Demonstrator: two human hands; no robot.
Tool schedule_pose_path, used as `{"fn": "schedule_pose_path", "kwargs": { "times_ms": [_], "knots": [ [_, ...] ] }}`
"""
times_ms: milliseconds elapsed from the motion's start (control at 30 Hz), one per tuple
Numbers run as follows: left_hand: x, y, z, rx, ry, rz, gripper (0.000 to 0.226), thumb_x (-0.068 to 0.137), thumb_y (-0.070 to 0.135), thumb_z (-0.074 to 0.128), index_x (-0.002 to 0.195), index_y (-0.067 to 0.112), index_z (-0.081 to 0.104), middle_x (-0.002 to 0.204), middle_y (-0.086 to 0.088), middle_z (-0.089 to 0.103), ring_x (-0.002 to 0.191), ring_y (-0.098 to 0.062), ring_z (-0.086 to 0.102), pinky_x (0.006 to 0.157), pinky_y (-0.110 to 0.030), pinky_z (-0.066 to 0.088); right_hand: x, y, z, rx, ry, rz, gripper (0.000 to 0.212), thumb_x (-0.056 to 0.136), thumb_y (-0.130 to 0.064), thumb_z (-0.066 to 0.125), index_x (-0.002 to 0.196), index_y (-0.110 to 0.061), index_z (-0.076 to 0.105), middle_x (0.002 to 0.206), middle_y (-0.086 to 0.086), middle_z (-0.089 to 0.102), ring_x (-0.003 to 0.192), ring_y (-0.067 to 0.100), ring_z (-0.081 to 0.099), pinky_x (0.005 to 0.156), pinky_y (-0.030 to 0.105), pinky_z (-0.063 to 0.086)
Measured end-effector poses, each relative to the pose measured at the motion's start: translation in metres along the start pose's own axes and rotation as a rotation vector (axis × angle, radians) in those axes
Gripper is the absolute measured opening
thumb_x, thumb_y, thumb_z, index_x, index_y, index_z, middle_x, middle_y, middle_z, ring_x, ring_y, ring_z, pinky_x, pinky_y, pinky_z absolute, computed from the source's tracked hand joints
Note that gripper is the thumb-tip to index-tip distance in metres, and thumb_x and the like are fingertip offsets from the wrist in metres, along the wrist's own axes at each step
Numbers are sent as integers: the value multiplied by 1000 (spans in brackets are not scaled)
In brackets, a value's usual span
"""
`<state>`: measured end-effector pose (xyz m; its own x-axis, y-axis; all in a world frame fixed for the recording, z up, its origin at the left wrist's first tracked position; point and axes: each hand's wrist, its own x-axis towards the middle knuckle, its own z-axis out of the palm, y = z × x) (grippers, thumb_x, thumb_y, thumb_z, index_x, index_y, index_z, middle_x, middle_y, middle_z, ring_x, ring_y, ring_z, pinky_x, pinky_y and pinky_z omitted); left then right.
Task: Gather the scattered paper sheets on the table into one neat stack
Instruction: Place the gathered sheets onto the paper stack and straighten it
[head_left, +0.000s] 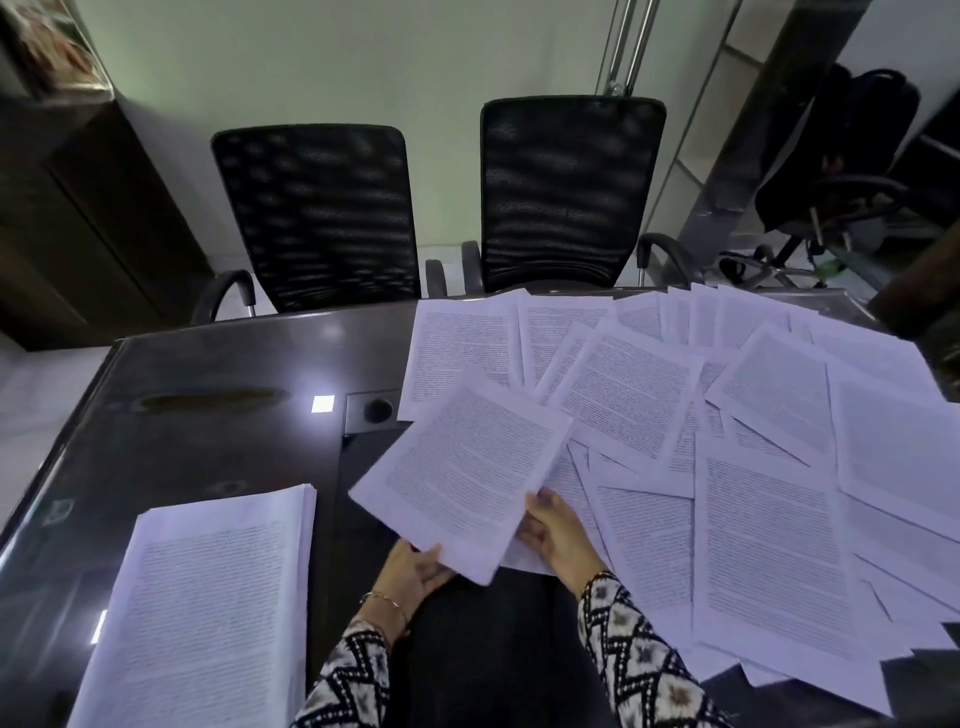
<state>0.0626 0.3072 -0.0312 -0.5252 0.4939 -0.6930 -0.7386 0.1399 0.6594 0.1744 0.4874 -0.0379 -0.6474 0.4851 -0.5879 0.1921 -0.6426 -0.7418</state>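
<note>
Here two hands — left hand (415, 569), right hand (558, 535) — hold one sheaf (462, 478); one stack (208, 597) beside.

Left open, right cluttered.
Bare table (218, 441) lies between stack (208, 597) and chairs (317, 218); loose sheets (753, 467) cover the right.

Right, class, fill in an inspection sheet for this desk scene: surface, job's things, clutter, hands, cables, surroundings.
Surface: dark glossy table, with a smudge and a light reflection on its bare left part.
Job's things: neat stack at near left; held bundle lifted at centre; scattered sheets overlapping across the right half.
Clutter: nothing seen apart from paper.
Hands: left hand under the bundle's near edge; right hand at its right edge, both gripping it.
Cables: none seen; a round port is set in the tabletop.
Surroundings: two black mesh chairs opposite, another chair far right, a dark cabinet left.
</note>
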Motion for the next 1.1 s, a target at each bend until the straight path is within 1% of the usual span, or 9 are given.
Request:
{"fn": "schedule_pose_path", "kwargs": {
  "times_ms": [167,267,367,467,567,733,800,933,1100],
  "knots": [
    [-8,9,-16,-77,51,-60,23,89,1,47,109,12,53,97,-12,61,86,-27,60,67,-38,58,6,-12,-12,-332,115,18,37,91,4,56,126,-8,56,120,14,65,103,27,65,86,38,56],
    [-5,20,-34,-37,128,-9,16,92,22,51,102,13,60,98,-9,62,82,-22,58,69,-33,48,-3,-18,-28,-510,76,54,37,91,0,52,127,-9,55,112,9,67,92,20,65,69,26,54],
    [-9,20,-29,305,57,4,39,91,36,57,118,8,55,112,-11,61,87,-20,59,70,-28,50,-18,-18,-25,-630,50,83,37,92,-11,52,129,-14,51,121,3,63,104,20,62,88,35,54],
    [25,-8,-38,592,56,193,101,64,70,67,133,0,44,128,-19,57,108,-31,59,91,-43,51,-29,-9,-7,-805,19,0,44,97,-25,49,140,-17,39,138,5,51,123,25,52,105,36,43],
    [14,-10,-31,724,198,210,55,94,39,49,139,9,41,132,-15,54,119,-34,52,102,-42,41,-44,-5,12,-870,102,-118,48,101,-22,38,147,-12,29,135,15,53,112,31,58,98,39,48],
    [-44,15,-35,603,399,426,20,98,18,42,107,5,54,105,-15,64,98,-33,60,82,-36,43,-65,-1,51,-848,112,-252,41,104,-21,31,143,-10,32,109,16,60,83,24,61,65,34,47],
    [-59,22,-53,508,447,467,21,98,22,44,110,7,52,102,-12,61,94,-29,57,78,-33,39,-63,11,72,-849,102,-300,39,104,-24,29,141,-11,35,104,13,61,71,13,56,59,28,41],
    [-88,30,-102,464,522,487,41,72,30,39,106,13,53,87,-8,62,84,-33,58,72,-36,40,-72,36,122,-787,59,-323,25,103,-23,30,121,-11,43,101,13,63,83,25,60,70,31,44],
    [-126,40,-174,585,711,498,44,82,12,44,126,9,52,112,-18,63,88,-33,56,72,-29,34,-93,76,185,-730,-26,-354,13,99,-17,42,112,-17,45,97,-6,60,82,3,59,63,13,43]
  ]
}}
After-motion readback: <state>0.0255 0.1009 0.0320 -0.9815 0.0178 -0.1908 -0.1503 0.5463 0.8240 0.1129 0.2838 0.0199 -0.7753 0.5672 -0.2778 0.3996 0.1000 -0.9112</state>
